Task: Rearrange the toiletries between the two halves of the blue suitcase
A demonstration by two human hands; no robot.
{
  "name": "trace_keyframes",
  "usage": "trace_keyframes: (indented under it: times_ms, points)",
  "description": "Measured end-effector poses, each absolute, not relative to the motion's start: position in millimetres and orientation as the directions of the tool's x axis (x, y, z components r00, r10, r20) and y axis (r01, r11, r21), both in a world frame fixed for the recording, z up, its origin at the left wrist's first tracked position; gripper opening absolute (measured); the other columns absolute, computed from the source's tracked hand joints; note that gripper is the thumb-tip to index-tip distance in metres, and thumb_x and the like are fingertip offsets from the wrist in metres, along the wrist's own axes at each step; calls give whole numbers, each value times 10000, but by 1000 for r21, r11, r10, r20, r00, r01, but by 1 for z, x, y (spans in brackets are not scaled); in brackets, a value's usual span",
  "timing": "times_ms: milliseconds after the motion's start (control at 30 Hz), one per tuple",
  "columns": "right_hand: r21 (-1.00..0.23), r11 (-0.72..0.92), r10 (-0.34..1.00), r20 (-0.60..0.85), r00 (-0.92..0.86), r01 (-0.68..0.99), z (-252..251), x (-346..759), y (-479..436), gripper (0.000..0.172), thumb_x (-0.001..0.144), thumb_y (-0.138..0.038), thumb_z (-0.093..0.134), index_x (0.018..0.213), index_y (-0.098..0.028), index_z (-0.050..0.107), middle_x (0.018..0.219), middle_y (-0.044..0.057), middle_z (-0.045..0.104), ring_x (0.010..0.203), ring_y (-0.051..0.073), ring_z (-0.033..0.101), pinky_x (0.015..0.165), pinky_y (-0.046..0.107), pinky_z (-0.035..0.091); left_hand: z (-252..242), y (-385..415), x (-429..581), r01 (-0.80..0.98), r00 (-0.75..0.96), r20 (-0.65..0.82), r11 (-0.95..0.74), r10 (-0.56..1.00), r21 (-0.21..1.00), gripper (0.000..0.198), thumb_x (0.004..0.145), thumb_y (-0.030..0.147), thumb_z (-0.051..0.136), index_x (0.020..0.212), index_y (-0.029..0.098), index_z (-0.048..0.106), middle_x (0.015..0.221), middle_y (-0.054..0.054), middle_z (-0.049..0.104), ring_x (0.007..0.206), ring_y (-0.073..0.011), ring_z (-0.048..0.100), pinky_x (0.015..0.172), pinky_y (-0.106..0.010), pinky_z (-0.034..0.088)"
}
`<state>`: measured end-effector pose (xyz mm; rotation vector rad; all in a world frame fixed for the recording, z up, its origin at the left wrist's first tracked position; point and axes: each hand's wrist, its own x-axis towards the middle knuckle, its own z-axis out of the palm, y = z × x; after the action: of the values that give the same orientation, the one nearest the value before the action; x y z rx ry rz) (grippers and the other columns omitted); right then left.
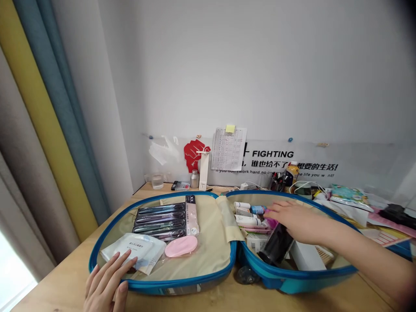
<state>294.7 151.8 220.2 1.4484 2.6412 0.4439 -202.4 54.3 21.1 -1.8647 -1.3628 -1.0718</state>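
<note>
An open blue-rimmed case lies unfolded on the desk, two halves side by side. My left hand is open at the left half's near rim, fingertips on a white packet. Beside the packet lie a pink oval piece and a packaged set of dark-handled toothbrushes. My right hand reaches over the right half with fingers stretched out, by a purple item and a blue tube. Its thumb is hidden. Under the palm is a black object, kind unclear; a white box lies nearby.
White tubes lie in the right half. A small dark transparent thing sits by the hinge. Behind stand a glass, a white upright stand, an orange bottle and a pen holder. Papers lie right.
</note>
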Motion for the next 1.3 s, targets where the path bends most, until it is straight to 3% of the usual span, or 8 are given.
trace_keyframes:
  times_ms: [133,367,533,733,833,933,1067,1300]
  points:
    - [399,455,867,4,-498,796,193,335,159,731,631,22,504,1304,-228,642,1400,165,564,1308,374,505,1034,593,411,25,53,-200,953,147,868,-303,475,5,408,880,229,454,1264,274,586,1248,-49,679,1247,-219,532,1153,-352,224]
    - [410,500,805,105,-585,762,165,357,174,656,663,-3,466,1240,-246,664,1337,129,624,1262,334,555,1004,567,445,31,52,-197,956,168,866,-291,471,-27,403,880,211,449,1259,248,581,1229,-67,679,1237,-215,527,1148,-337,216]
    - [410,419,827,197,-527,810,183,359,168,555,629,-39,492,1105,-238,696,1269,126,664,1231,347,571,964,568,474,31,53,-195,955,177,865,-296,468,-36,391,879,212,445,1244,236,582,1232,-78,671,1242,-214,514,1150,-331,207]
    - [181,356,880,266,-394,917,250,340,145,463,698,-284,612,1153,-223,669,1222,137,668,1148,378,601,996,549,469,32,51,-195,954,154,869,-300,469,-8,385,880,220,448,1238,251,586,1226,-65,678,1243,-208,521,1157,-329,203]
    - [-35,395,894,245,-375,918,266,298,127,560,806,-472,567,1320,-248,569,1267,107,645,1126,325,618,951,471,506,32,51,-195,952,142,871,-305,470,9,385,880,221,452,1237,252,593,1227,-61,683,1247,-204,522,1156,-322,207]
    - [-184,468,880,186,-437,864,259,241,113,629,809,-489,585,1387,-253,511,1354,94,602,1171,306,600,963,441,495,31,52,-195,954,123,870,-298,477,29,399,886,237,447,1258,272,585,1231,-48,685,1236,-212,536,1153,-339,218]
    - [-248,601,795,83,-601,760,235,170,107,552,793,-391,665,1314,-229,579,1297,92,642,1156,278,603,988,405,465,30,52,-195,958,131,865,-286,485,15,457,888,233,448,1333,290,531,1252,-48,675,1217,-224,546,1143,-361,227]
    - [-187,744,638,-90,-765,642,203,117,113,600,817,-534,677,1294,-177,605,1193,136,680,1083,303,629,933,401,479,27,51,-198,965,124,863,-262,489,9,574,915,257,405,1487,287,372,1261,-45,676,1180,-229,577,1146,-370,230]
